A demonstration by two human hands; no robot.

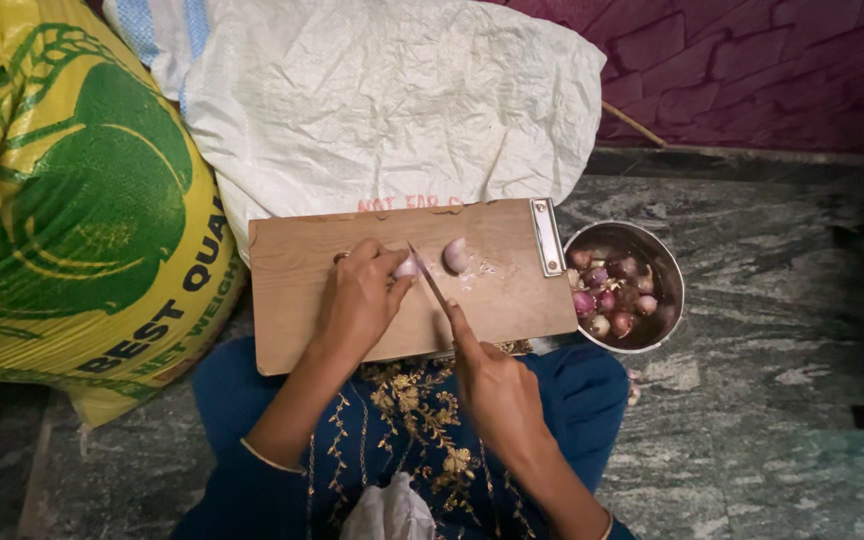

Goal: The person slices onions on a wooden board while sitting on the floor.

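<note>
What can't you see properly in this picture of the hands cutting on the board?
- Knife, head view: handle hidden inside the right hand.
- Small onion piece: mostly covered by the left hand fingers.
- Steel bowl: the onions inside are too dim and small to count.
- Yellow sack: cut off by the left edge.

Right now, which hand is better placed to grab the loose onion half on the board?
Probably left. The left hand pins one onion piece right beside the loose half; the right hand is shut on the knife.
</note>
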